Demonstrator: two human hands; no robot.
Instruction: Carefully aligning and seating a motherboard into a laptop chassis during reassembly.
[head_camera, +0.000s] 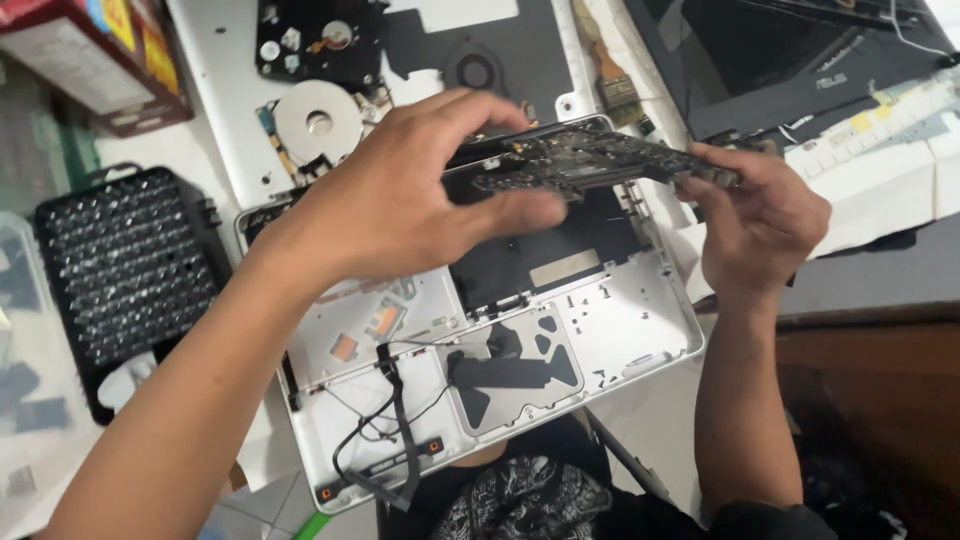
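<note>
Here, hands (400, 200) lift board (600, 160) above shell (640, 340).

Black bit set (125, 265), paintbrush (612, 85), dark laptop (790, 60), red box (95, 55)

Bare forearms, no sleeves, rings or watch, black patterned shirt (520, 500) below

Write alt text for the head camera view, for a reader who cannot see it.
Two bare hands hold a dark circuit board above an opened silver laptop shell: the left hand pinches its near end, the right hand supports the far end. A black tray of screwdriver bits lies to the left, a small brush and a dark laptop beyond.
</note>
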